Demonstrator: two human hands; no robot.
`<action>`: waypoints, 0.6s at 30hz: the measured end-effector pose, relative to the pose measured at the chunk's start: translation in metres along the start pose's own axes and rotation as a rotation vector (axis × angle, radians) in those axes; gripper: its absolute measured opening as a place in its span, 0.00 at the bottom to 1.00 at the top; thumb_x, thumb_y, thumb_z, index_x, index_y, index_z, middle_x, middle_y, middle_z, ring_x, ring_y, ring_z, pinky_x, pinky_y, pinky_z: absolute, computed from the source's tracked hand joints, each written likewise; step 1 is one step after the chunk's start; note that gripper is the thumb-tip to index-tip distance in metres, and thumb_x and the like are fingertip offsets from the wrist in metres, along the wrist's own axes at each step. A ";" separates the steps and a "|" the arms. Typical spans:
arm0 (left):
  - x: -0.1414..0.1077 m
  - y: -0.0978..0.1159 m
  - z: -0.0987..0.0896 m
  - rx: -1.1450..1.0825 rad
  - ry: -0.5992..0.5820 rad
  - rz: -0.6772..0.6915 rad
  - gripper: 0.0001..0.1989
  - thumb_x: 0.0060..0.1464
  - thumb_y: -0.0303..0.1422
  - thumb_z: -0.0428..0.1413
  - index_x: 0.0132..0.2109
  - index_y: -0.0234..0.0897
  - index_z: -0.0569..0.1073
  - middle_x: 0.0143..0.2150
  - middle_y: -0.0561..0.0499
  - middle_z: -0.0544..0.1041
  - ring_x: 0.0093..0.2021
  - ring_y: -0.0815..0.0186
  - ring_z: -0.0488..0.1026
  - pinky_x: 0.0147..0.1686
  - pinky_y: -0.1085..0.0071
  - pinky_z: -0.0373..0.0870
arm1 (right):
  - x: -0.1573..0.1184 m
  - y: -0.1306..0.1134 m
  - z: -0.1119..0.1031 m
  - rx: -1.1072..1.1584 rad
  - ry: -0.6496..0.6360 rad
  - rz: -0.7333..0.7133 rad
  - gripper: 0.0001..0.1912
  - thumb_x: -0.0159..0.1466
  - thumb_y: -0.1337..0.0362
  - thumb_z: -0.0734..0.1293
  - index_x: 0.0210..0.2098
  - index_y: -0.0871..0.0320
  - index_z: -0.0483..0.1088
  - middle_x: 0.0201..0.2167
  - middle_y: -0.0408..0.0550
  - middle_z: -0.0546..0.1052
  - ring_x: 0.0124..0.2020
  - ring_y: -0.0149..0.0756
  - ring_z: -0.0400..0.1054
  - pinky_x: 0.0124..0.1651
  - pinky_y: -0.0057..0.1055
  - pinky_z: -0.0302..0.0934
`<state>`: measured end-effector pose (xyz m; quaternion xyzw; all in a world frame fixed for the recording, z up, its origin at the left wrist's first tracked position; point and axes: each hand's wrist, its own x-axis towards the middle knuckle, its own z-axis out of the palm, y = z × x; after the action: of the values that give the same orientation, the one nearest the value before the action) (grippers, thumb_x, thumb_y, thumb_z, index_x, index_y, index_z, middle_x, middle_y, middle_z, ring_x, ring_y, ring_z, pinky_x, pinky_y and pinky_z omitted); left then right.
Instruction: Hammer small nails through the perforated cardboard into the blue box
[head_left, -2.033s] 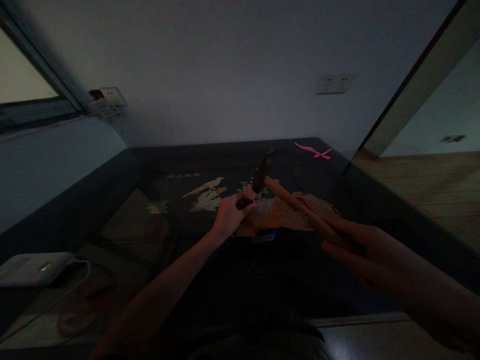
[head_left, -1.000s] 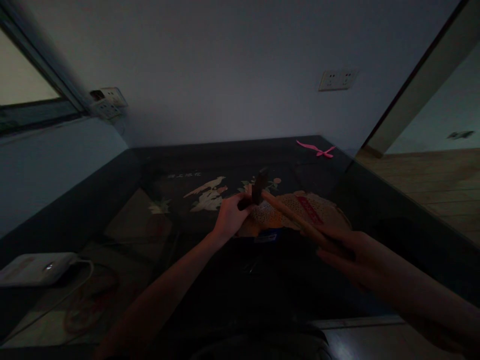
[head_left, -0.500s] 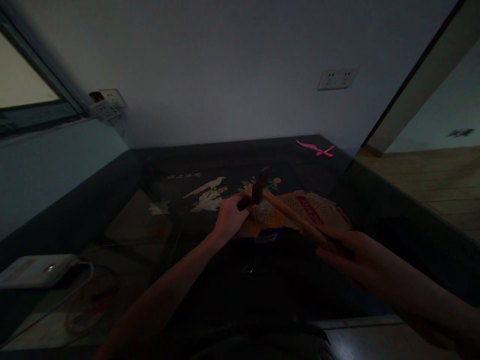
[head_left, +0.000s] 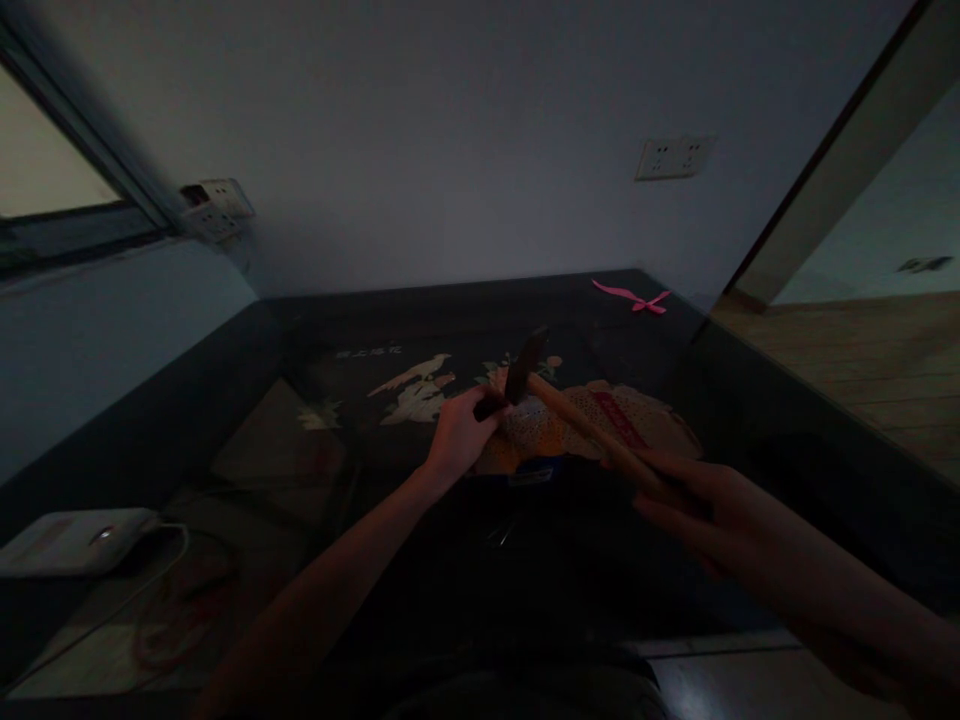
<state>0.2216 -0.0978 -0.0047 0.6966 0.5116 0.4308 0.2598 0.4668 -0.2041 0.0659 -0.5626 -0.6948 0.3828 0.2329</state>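
Observation:
My right hand [head_left: 686, 500] is wrapped round the wooden handle of a hammer [head_left: 577, 420]. The hammer's dark head is up beside the fingertips of my left hand [head_left: 463, 428]. Those fingers are pinched together over the patterned cardboard piece [head_left: 645, 418], but what they hold is too dark and small to make out. The cardboard, with a red label and an orange and blue end, lies on the dark glossy table [head_left: 450, 310].
A pink ribbon [head_left: 637, 300] lies near the table's back right corner. On the left is a white power strip [head_left: 79, 542] with a cable. Wall sockets [head_left: 675, 158] are above the table, and a wall runs along the back.
The hammer's head has shifted slightly up and to the right, a little away from my left fingertips. My left hand has stayed in nearly the same place.

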 end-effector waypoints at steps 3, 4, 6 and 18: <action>0.000 0.002 -0.001 0.002 0.000 -0.003 0.03 0.51 0.26 0.58 0.35 0.37 0.75 0.34 0.51 0.80 0.36 0.64 0.77 0.39 0.69 0.72 | -0.002 -0.002 -0.001 0.001 0.026 0.000 0.18 0.61 0.56 0.64 0.47 0.58 0.73 0.22 0.42 0.71 0.17 0.29 0.62 0.15 0.22 0.54; 0.000 0.002 -0.001 0.008 0.001 -0.008 0.03 0.51 0.26 0.58 0.35 0.37 0.75 0.34 0.52 0.80 0.36 0.64 0.77 0.39 0.69 0.72 | -0.002 -0.002 -0.001 -0.007 0.030 -0.014 0.18 0.61 0.57 0.64 0.46 0.58 0.73 0.23 0.43 0.72 0.18 0.30 0.63 0.16 0.22 0.55; 0.000 0.003 -0.001 0.023 0.002 -0.019 0.04 0.51 0.25 0.58 0.36 0.37 0.75 0.35 0.51 0.80 0.37 0.64 0.77 0.39 0.69 0.72 | -0.001 -0.001 0.000 -0.030 0.025 -0.045 0.16 0.60 0.58 0.64 0.45 0.57 0.74 0.25 0.44 0.73 0.20 0.30 0.64 0.17 0.23 0.57; 0.000 -0.003 0.001 -0.002 0.002 0.005 0.03 0.51 0.26 0.58 0.35 0.36 0.75 0.35 0.51 0.80 0.36 0.64 0.77 0.39 0.69 0.72 | -0.006 -0.003 0.001 -0.011 0.066 -0.009 0.20 0.59 0.56 0.65 0.48 0.57 0.74 0.19 0.42 0.70 0.16 0.29 0.59 0.14 0.23 0.53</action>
<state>0.2214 -0.0963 -0.0075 0.6972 0.5097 0.4325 0.2590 0.4661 -0.2102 0.0686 -0.5731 -0.6912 0.3595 0.2542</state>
